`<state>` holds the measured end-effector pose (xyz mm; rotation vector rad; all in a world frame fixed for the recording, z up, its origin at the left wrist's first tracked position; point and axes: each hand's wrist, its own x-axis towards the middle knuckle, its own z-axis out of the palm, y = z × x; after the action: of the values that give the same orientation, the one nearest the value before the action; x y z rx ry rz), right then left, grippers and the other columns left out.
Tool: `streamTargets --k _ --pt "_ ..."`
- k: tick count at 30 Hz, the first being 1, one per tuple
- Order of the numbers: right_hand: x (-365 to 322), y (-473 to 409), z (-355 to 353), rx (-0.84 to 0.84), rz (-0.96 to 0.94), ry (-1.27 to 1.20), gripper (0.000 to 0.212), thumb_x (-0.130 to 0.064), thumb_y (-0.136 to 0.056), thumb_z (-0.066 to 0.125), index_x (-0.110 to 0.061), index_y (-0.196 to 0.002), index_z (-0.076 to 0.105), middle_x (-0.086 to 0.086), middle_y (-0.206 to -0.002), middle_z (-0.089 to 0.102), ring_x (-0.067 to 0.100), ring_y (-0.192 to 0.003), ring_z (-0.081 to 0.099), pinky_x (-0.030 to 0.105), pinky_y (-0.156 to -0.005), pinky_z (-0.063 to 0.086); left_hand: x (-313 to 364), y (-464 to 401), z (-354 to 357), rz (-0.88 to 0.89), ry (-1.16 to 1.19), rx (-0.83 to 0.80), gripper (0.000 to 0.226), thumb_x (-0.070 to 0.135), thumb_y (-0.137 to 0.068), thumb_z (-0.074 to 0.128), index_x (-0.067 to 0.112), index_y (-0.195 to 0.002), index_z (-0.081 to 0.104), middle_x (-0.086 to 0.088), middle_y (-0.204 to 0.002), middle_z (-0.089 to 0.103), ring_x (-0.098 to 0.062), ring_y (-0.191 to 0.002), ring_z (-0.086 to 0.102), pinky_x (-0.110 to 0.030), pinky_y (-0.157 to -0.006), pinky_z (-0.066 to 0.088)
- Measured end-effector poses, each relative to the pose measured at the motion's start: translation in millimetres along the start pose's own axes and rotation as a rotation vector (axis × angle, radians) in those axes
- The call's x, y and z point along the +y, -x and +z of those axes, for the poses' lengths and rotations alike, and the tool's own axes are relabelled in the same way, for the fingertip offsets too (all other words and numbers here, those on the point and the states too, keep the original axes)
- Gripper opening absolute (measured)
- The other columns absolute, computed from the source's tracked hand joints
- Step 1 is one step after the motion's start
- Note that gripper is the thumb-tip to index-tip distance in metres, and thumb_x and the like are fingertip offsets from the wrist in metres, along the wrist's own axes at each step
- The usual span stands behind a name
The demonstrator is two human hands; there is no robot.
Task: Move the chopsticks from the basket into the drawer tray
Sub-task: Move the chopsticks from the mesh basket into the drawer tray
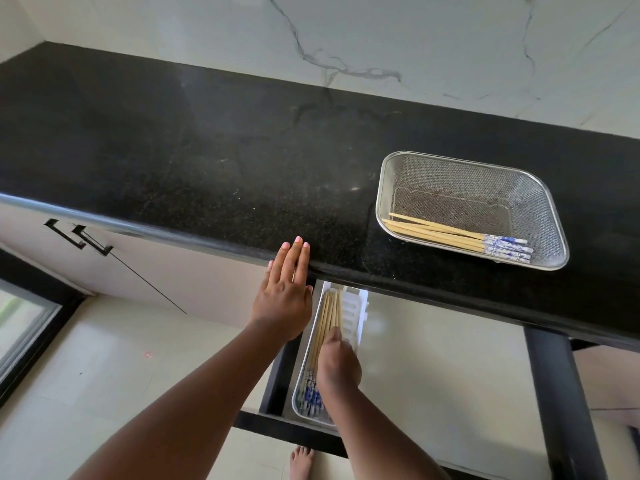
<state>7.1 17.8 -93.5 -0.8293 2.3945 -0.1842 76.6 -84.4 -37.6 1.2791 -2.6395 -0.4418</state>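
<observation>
Right hand (337,363) down in drawer tray (353,315), grip curled over chopsticks (323,336) laid there; pinching or just pressing, cannot tell. Left hand (284,299) flat, fingers spread straight, at table (207,161) front edge. Remaining chopsticks (457,235) in mesh basket (391,174) on table, well apart to right. Judgement: settle bundle parallel, patterned ends toward drawer front, release low to avoid scatter, then reach for basket remainder.

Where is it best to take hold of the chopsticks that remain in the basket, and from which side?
Probably grip the chopsticks mid-shaft on the bare wood, coming from above. They lie flat and bunched near the basket front wall, so its rim blocks a sideways approach; one pinch may gather all.
</observation>
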Motion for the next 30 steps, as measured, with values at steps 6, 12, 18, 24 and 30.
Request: streamTargets --k 6,12,18,24,30 --pt "1.4 8.9 -0.7 -0.001 0.009 -0.004 0.027 -0.019 -0.1 0.036 -0.009 -0.124 0.044 0.011 -0.109 0.066 0.025 -0.094 0.066 0.034 -0.075 0.057 1.1 -0.3 0.0 -0.007 -0.013 0.004 0.069 0.029 -0.1 0.032 0.019 -0.153 -0.012 0.002 -0.16 -0.02 -0.014 -0.142 -0.028 -0.035 -0.117 -0.009" --pt "1.3 16.6 -9.4 -0.119 0.082 -0.083 0.058 -0.018 -0.086 0.067 -0.008 -0.132 0.033 0.011 -0.116 0.064 0.025 -0.098 0.068 0.033 -0.077 0.06 0.6 -0.6 2.6 -0.007 -0.02 0.013 0.07 0.029 -0.1 0.032 0.018 -0.153 -0.012 0.0 -0.161 -0.018 -0.013 -0.142 -0.029 -0.035 -0.117 -0.009" --pt "9.5 26.8 1.1 -0.19 0.133 -0.091 0.067 -0.019 -0.088 0.061 -0.008 -0.141 0.021 0.012 -0.129 0.057 0.027 -0.11 0.062 0.032 -0.085 0.057 0.9 -1.3 2.6 -0.002 -0.016 0.009 0.07 0.03 -0.1 0.032 0.019 -0.152 -0.012 0.0 -0.161 -0.018 -0.015 -0.143 -0.027 -0.036 -0.117 -0.008" --pt "15.4 31.1 3.6 -0.108 0.176 -0.165 0.046 -0.017 -0.098 0.044 -0.01 -0.14 0.027 0.009 -0.125 0.061 0.023 -0.107 0.065 0.032 -0.079 0.058 0.0 -1.5 2.3 -0.001 -0.031 0.006 0.07 0.03 -0.1 0.033 0.019 -0.153 -0.012 0.001 -0.16 -0.019 -0.015 -0.142 -0.028 -0.035 -0.116 -0.009" --pt "2.8 34.8 -43.2 -0.196 -0.035 0.056 0.042 -0.013 -0.087 0.057 0.0 -0.125 0.046 0.014 -0.115 0.063 0.026 -0.103 0.064 0.03 -0.077 0.053 -0.2 -1.7 0.8 0.0 -0.039 0.002 0.07 0.03 -0.1 0.033 0.018 -0.153 -0.011 0.0 -0.161 -0.017 -0.015 -0.143 -0.026 -0.036 -0.117 -0.008"
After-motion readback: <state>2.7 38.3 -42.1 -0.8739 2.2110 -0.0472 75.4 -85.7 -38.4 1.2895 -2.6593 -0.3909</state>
